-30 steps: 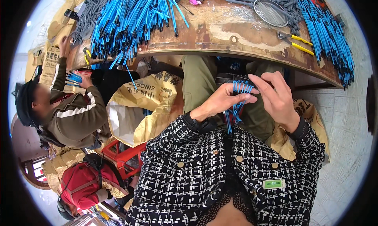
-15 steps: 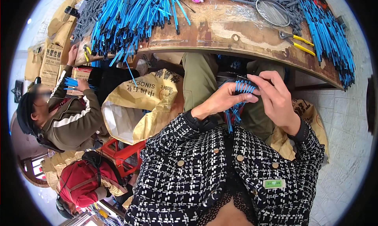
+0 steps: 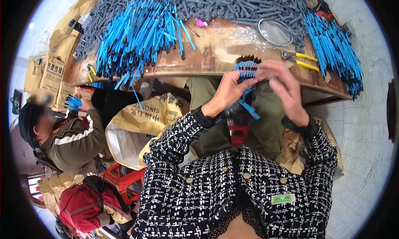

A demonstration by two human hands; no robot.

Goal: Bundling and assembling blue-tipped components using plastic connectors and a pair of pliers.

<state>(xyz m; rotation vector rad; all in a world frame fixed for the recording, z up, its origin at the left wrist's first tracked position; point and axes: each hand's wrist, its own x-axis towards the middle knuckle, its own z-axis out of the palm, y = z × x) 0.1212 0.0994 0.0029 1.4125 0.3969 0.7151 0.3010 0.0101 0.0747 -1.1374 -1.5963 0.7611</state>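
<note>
Worn and scratched, the brown table (image 3: 224, 52) curves across the top of your view, heaped with loose blue sticks (image 3: 139, 33) on its left part, grey sticks (image 3: 224, 4) along the far edge and another blue pile (image 3: 332, 43) on the right. Yellow-handled pliers (image 3: 301, 60) lie near the front edge beside a round wire sieve (image 3: 275, 32).

Your left hand (image 3: 228, 91) is raised in front of the table edge, fingers closed around a small bundle (image 3: 246, 72) of blue sticks, their tips fanning up above the fist and a few ends hanging below it. Your right hand (image 3: 284, 87) sits just beside it on the right, blurred, its fingertips at the top of the bundle; you cannot tell whether they pinch anything. Both your sleeves are black-and-white tweed.

Left of you, another person (image 3: 68, 135) in a brown jacket with a white stripe holds a blue bundle of their own (image 3: 74, 102). A yellow sack (image 3: 141, 122) gapes between you, with a red bag (image 3: 83, 205) lower down.
</note>
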